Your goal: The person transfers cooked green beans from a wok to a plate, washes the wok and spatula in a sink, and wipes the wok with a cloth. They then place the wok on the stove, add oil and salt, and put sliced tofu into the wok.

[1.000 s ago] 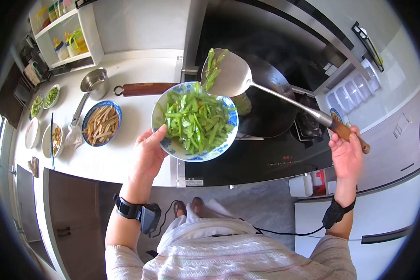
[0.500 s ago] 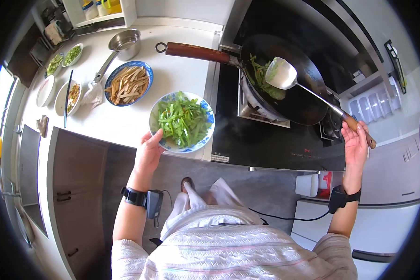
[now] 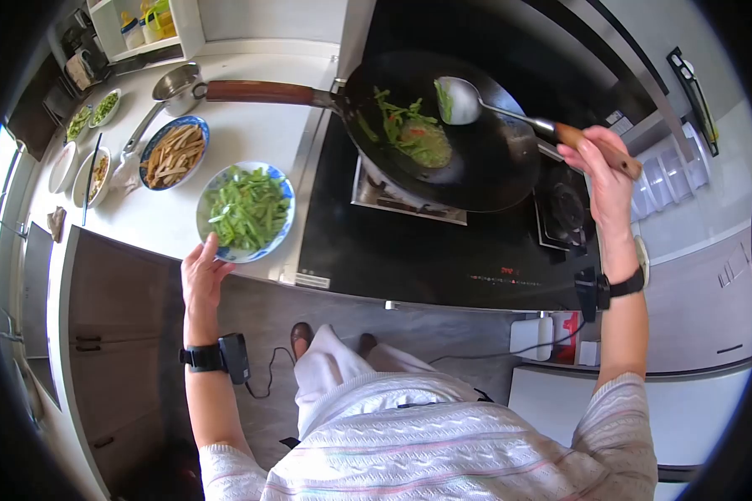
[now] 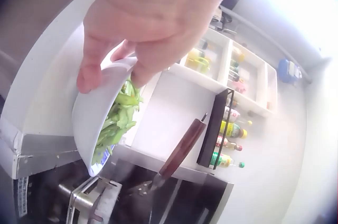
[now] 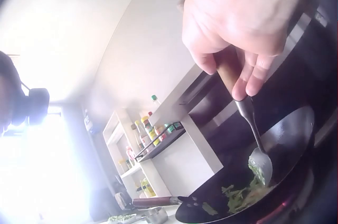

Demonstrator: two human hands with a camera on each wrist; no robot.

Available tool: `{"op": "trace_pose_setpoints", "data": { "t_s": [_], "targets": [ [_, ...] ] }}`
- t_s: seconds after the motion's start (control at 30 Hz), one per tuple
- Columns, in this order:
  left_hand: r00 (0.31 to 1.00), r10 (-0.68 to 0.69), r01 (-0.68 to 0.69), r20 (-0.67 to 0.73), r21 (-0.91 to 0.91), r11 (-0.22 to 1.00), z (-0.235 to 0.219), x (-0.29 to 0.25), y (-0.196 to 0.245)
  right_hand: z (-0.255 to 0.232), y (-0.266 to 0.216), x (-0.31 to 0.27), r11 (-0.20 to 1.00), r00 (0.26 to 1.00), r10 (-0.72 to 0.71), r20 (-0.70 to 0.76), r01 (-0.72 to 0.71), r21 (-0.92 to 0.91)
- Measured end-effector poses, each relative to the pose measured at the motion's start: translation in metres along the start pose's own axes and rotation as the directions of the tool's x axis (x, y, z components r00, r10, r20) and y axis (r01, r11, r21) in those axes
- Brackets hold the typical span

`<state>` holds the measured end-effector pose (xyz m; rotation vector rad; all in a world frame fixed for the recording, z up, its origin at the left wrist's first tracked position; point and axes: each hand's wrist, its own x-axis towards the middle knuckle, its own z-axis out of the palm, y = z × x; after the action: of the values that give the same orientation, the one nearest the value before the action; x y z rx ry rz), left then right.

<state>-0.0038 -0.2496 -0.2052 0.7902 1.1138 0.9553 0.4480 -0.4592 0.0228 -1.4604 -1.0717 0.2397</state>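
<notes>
My left hand [image 3: 203, 280] pinches the near rim of a blue-and-white bowl [image 3: 285, 219] full of sliced green vegetable [image 3: 246, 209], over the counter's front edge. In the left wrist view the bowl [image 4: 95, 113] is tilted, with thumb and fingers on its rim. My right hand [image 3: 603, 179] grips the wooden handle of a metal spatula [image 3: 510, 113]. The spatula's head, with some green pieces on it, is inside a dark wok [image 3: 485, 179]. Green pieces [image 3: 426, 146] lie in the wok, also visible in the right wrist view [image 5: 240, 197].
The wok's wooden handle [image 3: 263, 92] reaches left over the white counter [image 3: 259, 138]. Left of it are a steel saucepan [image 3: 175, 88], a bowl of pale strips [image 3: 173, 154], and several small dishes with a chopstick-like dark stick [image 3: 92, 179]. An empty burner [image 3: 566, 204] is right of the wok.
From over the wok's near left side, the vegetable bowl has moved left to the counter. The spatula has gone down into the wok, and green pieces from its head now lie there.
</notes>
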Motion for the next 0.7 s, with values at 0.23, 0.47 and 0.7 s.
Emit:
{"op": "trace_pose_setpoints", "data": {
  "t_s": [0.23, 0.47, 0.7],
  "targets": [
    [0.953, -0.214, 0.143, 0.216, 0.302, 0.942, 0.039, -0.100, -0.062, 0.002, 0.010, 0.038, 0.988, 0.969, -0.118, 0.217, 0.136, -0.072],
    [0.581, -0.611, 0.423, 0.537, 0.442, 0.791, 0.119, -0.069, -0.209, 0.011, -0.002, 0.040, 0.976, 0.927, -0.114, 0.356, 0.171, -0.132],
    [0.125, -0.556, 0.712, 0.822, 0.316, 0.627, 0.143, -0.047, -0.274, 0.004, -0.033, 0.034, 0.990, 0.824, -0.081, 0.560, 0.132, -0.050]
  ]
}}
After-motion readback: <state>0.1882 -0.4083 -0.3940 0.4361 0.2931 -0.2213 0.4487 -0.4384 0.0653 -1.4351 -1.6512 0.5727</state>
